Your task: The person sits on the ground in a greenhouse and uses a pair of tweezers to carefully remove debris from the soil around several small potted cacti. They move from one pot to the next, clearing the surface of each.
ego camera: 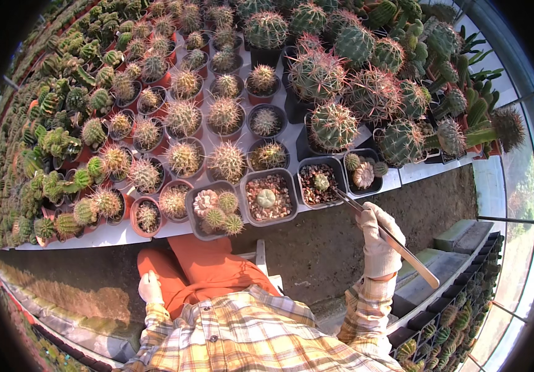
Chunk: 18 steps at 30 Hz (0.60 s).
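My right hand [378,237], in a pale knit glove, holds a pair of long tweezers [408,255]. Their tips reach the right edge of a square black pot [298,179], where a small green cactus [321,182] sits in reddish gravel. To its left, a grey square pot [290,214] contains a round, pale green spineless cactus [266,198] among pebbles. Another black pot [378,186] on the right carries a pinkish ribbed cactus [363,175] with small green ones. My left hand [151,287], also gloved, rests curled on my orange-clad thigh, with nothing visible in it.
Dense rows of potted spiny cacti [183,158] cover the white bench [109,236]. Large red-spined barrel cacti [318,76] stand at the back right. Concrete blocks [434,274] and black trays of cacti [453,321] lie behind me on the right, near the greenhouse wall [522,172].
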Each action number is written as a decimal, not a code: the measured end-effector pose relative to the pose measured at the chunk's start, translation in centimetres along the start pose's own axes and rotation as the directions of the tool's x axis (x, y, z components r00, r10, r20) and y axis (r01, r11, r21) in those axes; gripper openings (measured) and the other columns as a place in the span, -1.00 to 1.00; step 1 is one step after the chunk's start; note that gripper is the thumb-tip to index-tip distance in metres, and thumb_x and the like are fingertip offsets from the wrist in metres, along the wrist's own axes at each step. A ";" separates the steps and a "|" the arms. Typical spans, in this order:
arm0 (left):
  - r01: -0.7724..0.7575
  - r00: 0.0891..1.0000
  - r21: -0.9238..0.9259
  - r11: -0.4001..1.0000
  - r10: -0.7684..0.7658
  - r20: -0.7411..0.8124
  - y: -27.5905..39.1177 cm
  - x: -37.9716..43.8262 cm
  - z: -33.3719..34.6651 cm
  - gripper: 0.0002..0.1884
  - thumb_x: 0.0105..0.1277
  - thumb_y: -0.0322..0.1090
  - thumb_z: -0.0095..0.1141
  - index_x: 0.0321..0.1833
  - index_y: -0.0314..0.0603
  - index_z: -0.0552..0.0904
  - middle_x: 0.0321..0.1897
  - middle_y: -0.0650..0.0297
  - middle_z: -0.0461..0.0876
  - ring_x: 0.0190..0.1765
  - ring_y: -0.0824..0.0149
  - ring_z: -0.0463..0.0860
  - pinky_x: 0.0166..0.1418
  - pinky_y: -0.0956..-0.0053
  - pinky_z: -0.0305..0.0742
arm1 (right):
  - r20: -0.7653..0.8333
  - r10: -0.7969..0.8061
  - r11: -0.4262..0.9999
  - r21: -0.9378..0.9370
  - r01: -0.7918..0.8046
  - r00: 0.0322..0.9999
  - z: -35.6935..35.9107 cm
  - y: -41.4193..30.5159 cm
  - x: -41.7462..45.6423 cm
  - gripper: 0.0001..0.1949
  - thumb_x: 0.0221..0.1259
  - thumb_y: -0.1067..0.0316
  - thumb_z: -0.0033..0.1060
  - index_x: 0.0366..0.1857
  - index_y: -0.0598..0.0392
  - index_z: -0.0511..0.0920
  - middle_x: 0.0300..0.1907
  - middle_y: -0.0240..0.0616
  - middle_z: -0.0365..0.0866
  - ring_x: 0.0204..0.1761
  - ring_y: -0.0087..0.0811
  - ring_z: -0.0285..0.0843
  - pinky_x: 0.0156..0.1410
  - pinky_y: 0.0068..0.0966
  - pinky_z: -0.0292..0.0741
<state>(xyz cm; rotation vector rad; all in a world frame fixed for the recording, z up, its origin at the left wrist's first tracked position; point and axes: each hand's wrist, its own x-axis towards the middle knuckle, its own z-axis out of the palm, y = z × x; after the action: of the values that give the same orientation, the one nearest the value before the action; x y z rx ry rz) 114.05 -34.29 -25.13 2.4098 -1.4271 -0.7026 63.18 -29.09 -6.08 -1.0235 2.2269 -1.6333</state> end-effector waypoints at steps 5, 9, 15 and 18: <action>0.002 1.000 -0.003 1.000 -0.002 -0.006 -0.3 0.3 0.4 -0.63 0.34 -0.09 -0.04 -0.53 -0.18 0.61 -0.72 0.24 0.55 -0.58 0.29 0.55 -0.40 0.34 0.37 | 0.016 0.013 0.999 -0.050 -0.012 1.000 0.4 1.3 0.9 -0.84 0.16 0.42 0.31 -0.23 0.24 0.65 -0.34 -0.21 0.68 -0.33 -0.49 0.60 -0.15 -0.57 0.52; 0.002 1.000 -0.013 1.000 -0.002 -0.019 -0.6 0.2 0.4 -0.63 0.34 -0.10 -0.04 -0.53 -0.18 0.61 -0.72 0.24 0.55 -0.59 0.28 0.55 -0.41 0.34 0.37 | 0.036 -0.004 1.000 -0.021 0.005 0.999 -0.2 1.2 1.4 -0.83 0.15 0.41 0.33 -0.23 0.23 0.65 -0.36 -0.23 0.67 -0.32 -0.49 0.60 -0.15 -0.58 0.52; 0.004 1.000 -0.057 0.998 -0.004 -0.009 -0.7 0.4 0.8 -0.63 0.34 -0.10 -0.03 -0.53 -0.19 0.61 -0.72 0.24 0.55 -0.59 0.28 0.55 -0.40 0.34 0.38 | 0.029 0.010 0.996 0.083 -0.013 1.000 0.6 1.2 1.9 -0.82 0.13 0.39 0.34 -0.23 0.23 0.64 -0.37 -0.26 0.65 -0.36 -0.51 0.54 -0.18 -0.58 0.49; 0.011 1.000 -0.047 0.999 -0.011 -0.009 -0.4 0.2 0.5 -0.63 0.34 -0.10 -0.03 -0.53 -0.19 0.61 -0.71 0.24 0.56 -0.58 0.29 0.55 -0.40 0.35 0.38 | 0.015 -0.012 0.991 0.136 0.009 1.000 1.6 0.2 2.3 -0.84 0.14 0.39 0.32 -0.25 0.22 0.65 -0.38 -0.26 0.67 -0.35 -0.53 0.57 -0.18 -0.60 0.49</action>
<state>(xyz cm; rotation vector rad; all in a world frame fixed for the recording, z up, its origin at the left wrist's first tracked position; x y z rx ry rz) 114.18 -34.24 -25.83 2.3840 -1.3786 -0.7181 62.28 -31.75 -6.30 -1.0104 2.0705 -1.7477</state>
